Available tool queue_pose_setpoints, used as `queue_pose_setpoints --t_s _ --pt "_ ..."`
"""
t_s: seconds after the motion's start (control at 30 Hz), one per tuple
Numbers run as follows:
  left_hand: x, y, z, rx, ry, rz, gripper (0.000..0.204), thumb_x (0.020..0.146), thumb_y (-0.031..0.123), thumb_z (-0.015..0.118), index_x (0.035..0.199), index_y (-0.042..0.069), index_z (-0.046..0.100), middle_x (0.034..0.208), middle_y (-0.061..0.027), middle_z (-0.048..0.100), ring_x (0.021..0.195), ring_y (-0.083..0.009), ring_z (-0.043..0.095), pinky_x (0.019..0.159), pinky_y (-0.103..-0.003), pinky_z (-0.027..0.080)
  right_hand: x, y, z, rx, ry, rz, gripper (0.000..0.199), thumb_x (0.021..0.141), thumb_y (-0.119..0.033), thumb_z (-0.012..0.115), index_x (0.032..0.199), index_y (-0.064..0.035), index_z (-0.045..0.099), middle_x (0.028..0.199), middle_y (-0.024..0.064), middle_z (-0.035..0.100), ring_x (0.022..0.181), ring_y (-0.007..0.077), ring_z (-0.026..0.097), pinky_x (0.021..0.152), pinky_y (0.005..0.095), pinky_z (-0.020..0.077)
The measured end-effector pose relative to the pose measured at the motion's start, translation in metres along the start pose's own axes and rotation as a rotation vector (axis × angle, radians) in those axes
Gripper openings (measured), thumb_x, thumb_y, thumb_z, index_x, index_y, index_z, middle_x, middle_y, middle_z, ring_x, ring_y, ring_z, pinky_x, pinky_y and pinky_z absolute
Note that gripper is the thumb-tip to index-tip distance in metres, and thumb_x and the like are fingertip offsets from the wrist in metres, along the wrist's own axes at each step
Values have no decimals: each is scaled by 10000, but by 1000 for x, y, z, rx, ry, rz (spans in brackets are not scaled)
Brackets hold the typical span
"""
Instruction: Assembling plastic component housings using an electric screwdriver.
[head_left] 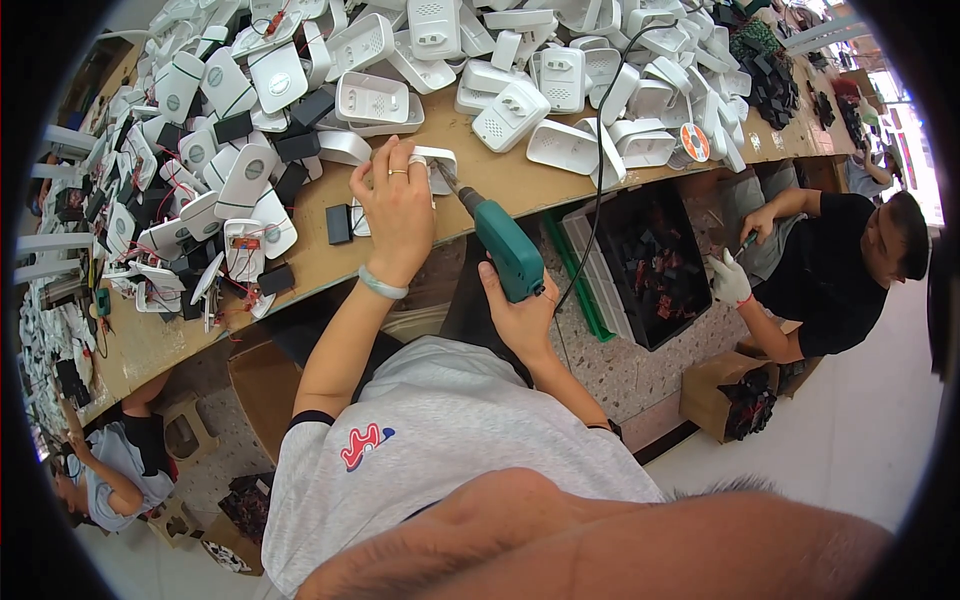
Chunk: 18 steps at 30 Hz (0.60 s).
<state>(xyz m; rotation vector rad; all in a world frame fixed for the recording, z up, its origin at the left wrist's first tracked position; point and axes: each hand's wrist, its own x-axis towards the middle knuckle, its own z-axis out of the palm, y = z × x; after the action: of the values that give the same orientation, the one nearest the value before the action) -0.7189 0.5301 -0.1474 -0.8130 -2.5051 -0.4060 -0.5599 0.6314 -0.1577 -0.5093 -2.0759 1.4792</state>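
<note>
My right hand (522, 318) is wrapped round the handle of a green power screwdriver (510, 248). Its tip reaches a white plastic housing (443, 165) at the table's front edge. My left hand (402, 205), wearing a ring and a pale wristband, holds that housing from the left; its fingers cover part of it. Just left of this hand a small black box (340, 224) stands on the table. The tool's cord (598, 140) runs up over the table and down beside my right hand.
White housings (562, 80) pile along the table (480, 165). White covers with black boxes and red wires (245, 240) lie left. Below the edge, a black crate (650, 260) holds dark and red parts. A person (830, 260) works at right, another (115, 460) at lower left; a cardboard box (712, 395) stands right.
</note>
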Motion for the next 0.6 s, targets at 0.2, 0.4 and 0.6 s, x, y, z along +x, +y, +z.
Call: queue_pose_setpoints --t_s 0.2,0.4,0.6 --pt "1 1 0 11 -2 -3 137 769 33 633 904 10 637 1188 -86 577 1236 -247 490 985 -487 321 2 -2 0 1 -5 -2 224 865 -168 739 911 16 622 826 109 618 712 220 601 663 307 479" --pt "1 3 0 -4 4 -8 137 765 20 624 900 8 639 1185 -85 580 1230 -248 496 986 -488 319 0 -6 -5 -65 -38 38 220 872 -174 732 895 14 620 801 107 606 694 218 591 645 306 468" --pt "2 2 0 5 5 -7 139 759 16 622 897 6 638 1182 -84 579 1231 -244 495 983 -489 318 -1 -1 -3 -27 -18 45 227 866 -179 740 898 13 623 791 101 607 689 191 583 639 294 462"
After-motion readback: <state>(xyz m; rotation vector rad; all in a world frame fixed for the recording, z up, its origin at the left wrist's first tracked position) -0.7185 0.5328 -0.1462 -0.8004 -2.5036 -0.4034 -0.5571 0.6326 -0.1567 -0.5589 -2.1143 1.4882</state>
